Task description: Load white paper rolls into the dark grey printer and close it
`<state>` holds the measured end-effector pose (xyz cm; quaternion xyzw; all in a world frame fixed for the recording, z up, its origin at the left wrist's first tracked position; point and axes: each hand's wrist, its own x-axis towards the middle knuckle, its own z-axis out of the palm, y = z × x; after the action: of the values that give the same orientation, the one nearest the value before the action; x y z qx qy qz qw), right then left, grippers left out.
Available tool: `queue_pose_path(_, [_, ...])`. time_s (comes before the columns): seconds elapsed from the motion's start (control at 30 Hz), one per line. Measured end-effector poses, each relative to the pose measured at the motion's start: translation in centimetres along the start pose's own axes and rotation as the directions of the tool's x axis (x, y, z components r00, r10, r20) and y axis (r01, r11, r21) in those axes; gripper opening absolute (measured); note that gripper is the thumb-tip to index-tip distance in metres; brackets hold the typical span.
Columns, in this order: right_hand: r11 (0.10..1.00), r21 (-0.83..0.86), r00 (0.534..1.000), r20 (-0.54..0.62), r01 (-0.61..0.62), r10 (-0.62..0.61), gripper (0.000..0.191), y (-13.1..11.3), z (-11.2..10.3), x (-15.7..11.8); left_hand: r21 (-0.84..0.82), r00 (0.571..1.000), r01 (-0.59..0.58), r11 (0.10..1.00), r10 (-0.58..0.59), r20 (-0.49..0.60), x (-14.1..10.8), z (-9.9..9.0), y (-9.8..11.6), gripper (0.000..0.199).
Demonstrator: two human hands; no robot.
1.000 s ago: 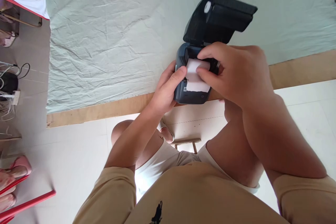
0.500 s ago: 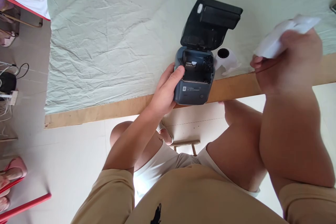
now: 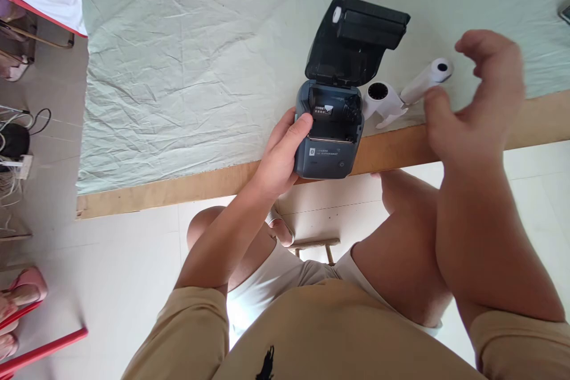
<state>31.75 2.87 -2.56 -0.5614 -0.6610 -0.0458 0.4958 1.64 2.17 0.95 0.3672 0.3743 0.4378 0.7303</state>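
My left hand (image 3: pixel 282 151) grips a dark blue-grey portable label printer (image 3: pixel 329 157) by its left side, thumb over the edge. The printer's black lid (image 3: pixel 342 47) is swung up, and the bay inside holds no roll. To its right lies a white paper roll (image 3: pixel 392 107) with a dark core and a loose end. A second, slimmer white roll (image 3: pixel 421 83), with a dark hole at its end, lies beside it. My right hand (image 3: pixel 476 95) is open near this slimmer roll, fingers curved and spread; whether the thumb touches the roll I cannot tell.
A pale green cloth (image 3: pixel 187 71) covers the table, whose wooden front edge (image 3: pixel 178 190) runs along my side. A dark object (image 3: pixel 564 12) is cut off at the right. Cables (image 3: pixel 13 136) and a red bar (image 3: pixel 44 350) are at the left.
A crumpled-looking white item was in my right hand; now the hand is open and lower left, and the slimmer roll lies on the cloth. My left hand and printer stay put.
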Motion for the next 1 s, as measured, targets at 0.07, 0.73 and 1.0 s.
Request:
queue_pose_path(0.07, [0.995, 0.064, 0.997, -0.012, 0.074, -0.074, 0.056, -2.4, 0.5, -0.2, 0.004, 1.000, -0.006, 1.000, 0.006, -0.004, 0.1, 0.1, 0.0, 0.049])
queue_pose_path(0.73, [0.992, 0.123, 0.968, 0.241, 0.037, -0.066, 0.056, -3.9, 2.8, -1.2, -0.013, 0.999, -0.041, 0.999, 0.042, 0.011, 0.4, 0.1, -0.1, 0.046])
queue_pose_path(1.0, [0.936, 0.323, 0.989, -0.100, 0.138, -0.111, 0.034, -9.6, 2.9, -0.6, 0.075, 0.996, -0.091, 0.993, 0.091, 0.007, 0.3, 0.2, 0.1, 0.053])
